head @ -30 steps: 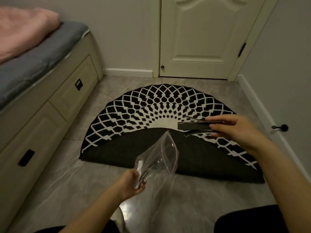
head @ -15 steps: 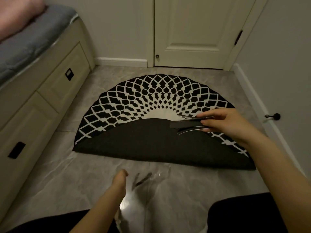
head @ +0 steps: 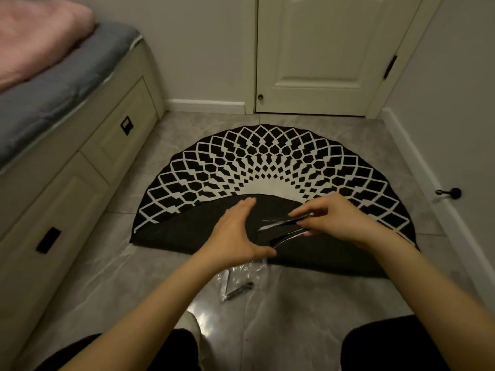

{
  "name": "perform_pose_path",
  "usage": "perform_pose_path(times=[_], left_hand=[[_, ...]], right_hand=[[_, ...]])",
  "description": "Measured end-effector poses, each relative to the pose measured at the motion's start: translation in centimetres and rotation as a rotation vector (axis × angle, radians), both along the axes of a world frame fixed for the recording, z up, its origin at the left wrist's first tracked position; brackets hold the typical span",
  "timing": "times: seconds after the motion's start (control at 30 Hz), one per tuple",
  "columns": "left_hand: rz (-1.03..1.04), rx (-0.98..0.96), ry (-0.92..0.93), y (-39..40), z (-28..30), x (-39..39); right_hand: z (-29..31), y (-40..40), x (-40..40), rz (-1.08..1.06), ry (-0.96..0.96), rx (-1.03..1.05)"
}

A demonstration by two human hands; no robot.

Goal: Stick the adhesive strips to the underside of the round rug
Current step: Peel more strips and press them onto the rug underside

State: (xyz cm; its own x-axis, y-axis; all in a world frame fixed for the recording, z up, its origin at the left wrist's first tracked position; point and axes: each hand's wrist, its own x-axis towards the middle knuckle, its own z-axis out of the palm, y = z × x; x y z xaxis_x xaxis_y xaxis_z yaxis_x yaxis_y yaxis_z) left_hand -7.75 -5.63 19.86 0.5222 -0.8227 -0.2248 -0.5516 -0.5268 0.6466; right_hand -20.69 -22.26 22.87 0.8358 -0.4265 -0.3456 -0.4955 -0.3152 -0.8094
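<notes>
Two bare hands hover over the round black-and-white woven rug [head: 267, 162], which lies folded in half on the glossy grey marbled floor tiles [head: 112, 277]; its near half is turned over, showing a matte, dark, felt-like underside [head: 187, 228] with a straight fold along the near edge. The right hand [head: 340, 220] pinches a bunch of thin, dark, glossy adhesive strips [head: 284, 227] between thumb and fingertips, the strips fanning leftward above the underside near the rug's middle. The left hand [head: 238, 234] is open, fingers straight, just left of the strip ends; whether it touches them I cannot tell. A crinkled clear plastic bag [head: 241, 279] lies on the tiles just off the fold; bare tile spreads to either side, between the cream drawer-fronted bed base [head: 80, 167] and the right wall's white skirting [head: 417, 156].
</notes>
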Motion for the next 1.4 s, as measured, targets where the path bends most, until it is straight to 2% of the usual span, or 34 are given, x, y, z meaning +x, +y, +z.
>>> perform_pose_path(times=[0.17,0.33,0.5,0.63,0.7,0.8,0.93,1.03,1.17,1.3,1.4], left_hand=[[-0.056,0.017,-0.236,-0.6,-1.3,-2.2],[-0.029,-0.067,-0.177,-1.3,-2.1,-1.5],[-0.014,-0.069,0.077,-1.8,-2.0,-0.5],[0.114,-0.162,0.703,-1.5,-1.3,-0.2],[0.109,-0.197,0.902,-1.1,-1.0,0.1],[0.06,-0.177,1.027,-0.8,-0.7,0.1],[0.051,-0.104,1.172,-0.5,-0.5,0.0],[0.039,-0.097,1.271,-0.2,-0.5,-0.1],[0.127,-0.138,1.405,-0.1,-0.3,-0.3],[0.209,-0.186,1.529,-0.2,0.0,-0.5],[0.318,-0.188,1.547,-0.3,0.0,-0.5]], right_hand=[[-0.8,1.2,0.7,0.085,0.019,0.013],[-1.1,2.0,1.5,0.101,-0.038,0.044],[-1.0,1.5,2.2,-0.014,-0.092,0.198],[-0.7,1.2,2.1,-0.088,-0.194,0.268],[-0.7,1.3,2.0,-0.088,-0.216,0.227],[-0.7,1.3,1.8,-0.047,-0.249,0.11],[-0.6,1.2,1.7,0.043,-0.328,-0.181],[-0.8,1.2,1.6,0.063,-0.386,-0.284],[-1.2,1.4,1.7,0.071,-0.476,-0.458],[-1.3,1.6,1.6,0.093,-0.509,-0.493],[-1.0,1.8,1.5,0.056,-0.489,-0.369]])
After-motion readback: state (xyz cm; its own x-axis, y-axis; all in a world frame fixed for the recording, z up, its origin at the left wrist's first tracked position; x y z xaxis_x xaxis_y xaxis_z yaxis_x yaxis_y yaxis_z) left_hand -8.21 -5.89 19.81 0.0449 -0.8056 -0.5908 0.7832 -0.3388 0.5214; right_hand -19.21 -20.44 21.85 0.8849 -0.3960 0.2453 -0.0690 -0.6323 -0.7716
